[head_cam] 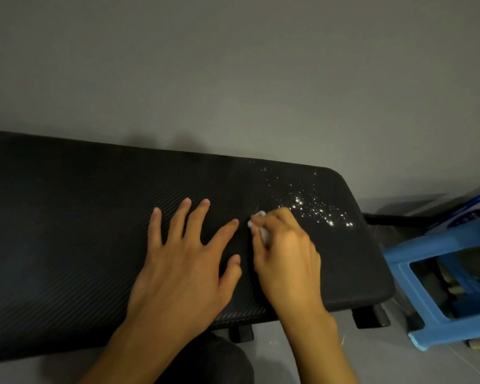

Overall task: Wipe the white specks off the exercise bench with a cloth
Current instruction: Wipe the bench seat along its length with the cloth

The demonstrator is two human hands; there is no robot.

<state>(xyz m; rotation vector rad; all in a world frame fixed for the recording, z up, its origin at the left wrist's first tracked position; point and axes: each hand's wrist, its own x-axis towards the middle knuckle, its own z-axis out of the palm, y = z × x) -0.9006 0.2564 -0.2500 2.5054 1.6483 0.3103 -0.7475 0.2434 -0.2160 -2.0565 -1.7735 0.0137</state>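
A black padded exercise bench (81,217) with a ribbed surface runs across the view. White specks (316,210) lie scattered on its right end. My right hand (286,253) grips a small crumpled white cloth (261,227) against the pad, just left of the specks; most of the cloth is hidden under my fingers. My left hand (183,259) rests flat on the bench with its fingers spread, right beside the right hand.
A grey wall (233,73) stands directly behind the bench. A blue plastic stool (438,289) sits on the floor off the bench's right end, with a black bar (394,219) and a blue box behind it. The bench's feet (370,315) show at the front edge.
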